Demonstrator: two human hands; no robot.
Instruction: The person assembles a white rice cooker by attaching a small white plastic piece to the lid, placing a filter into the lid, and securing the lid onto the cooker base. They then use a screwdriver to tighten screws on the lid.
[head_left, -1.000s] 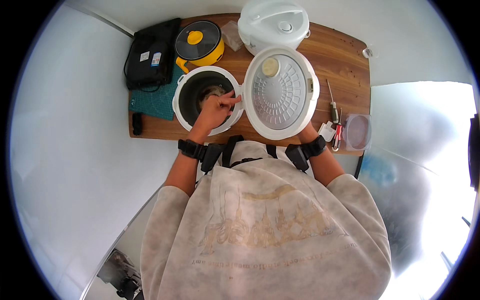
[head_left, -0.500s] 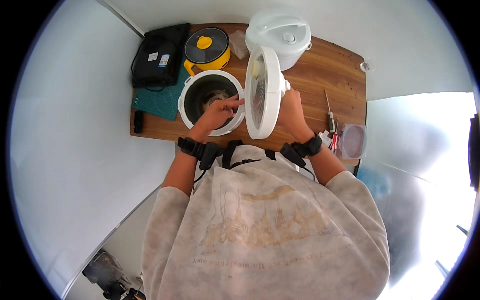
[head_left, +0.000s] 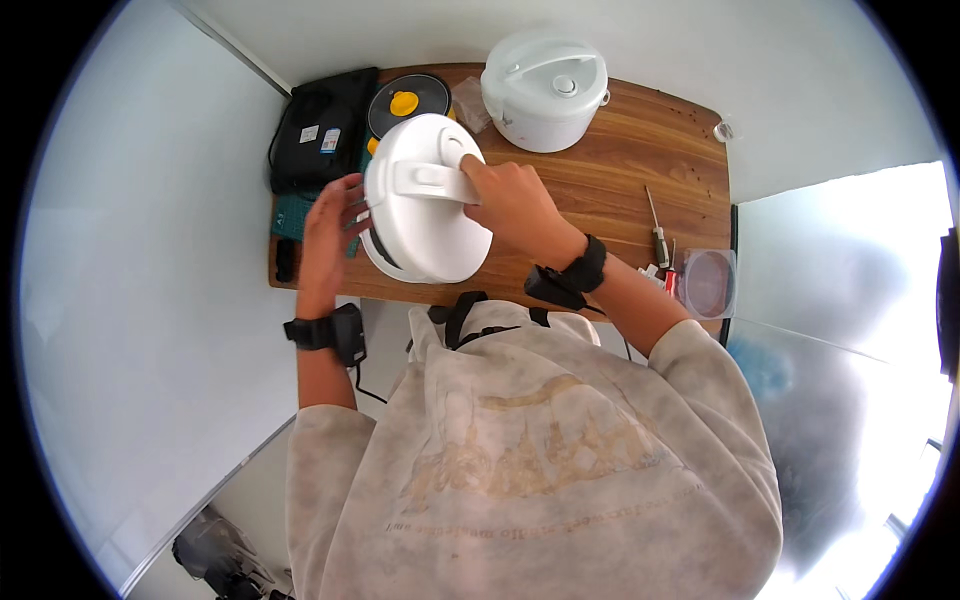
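A round white rice cooker lid hangs tilted over the white rice cooker pot, hiding most of it. My right hand is closed round the lid's raised handle, coming from the right. To the left of the lid is my left hand, its fingers apart and close to the lid's edge; whether they touch it I cannot tell. A dark gap shows between lid and pot at the lower left. The inside of the pot is hidden.
Behind stands a pale lidded rice cooker. A yellow pot with a glass lid, a black case and a green mat are at the left. A screwdriver and a clear plastic box lie at the right.
The lid has swung from upright beside the pot to leaning over it, moved left by my right hand. My left hand has left the pot's inside and gone to its left side.
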